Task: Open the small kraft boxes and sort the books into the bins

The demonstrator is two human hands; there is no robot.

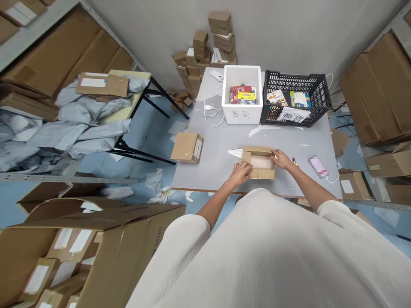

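A small open cardboard box [261, 173] lies on the grey table [212, 171] in front of me, with its flaps raised around the sides. Something pale and flat shows inside it; I cannot make out what it is. At the box's left end, my left hand [240, 173] has its fingers curled over the flap and edge. My right hand [282, 159] pinches the far right corner, thumb toward the inside. Just right of that wrist lies a small dark and yellow tool [295, 162], partly hidden by the forearm.
Beyond the box stand a white foam bin [242, 115] and a black plastic crate [295, 117], both holding books. A closed cardboard box [186, 146] sits at the table's left edge. A blurred pink object [317, 166] with a cable lies right. Grey parcels [80, 111] cover a side table.
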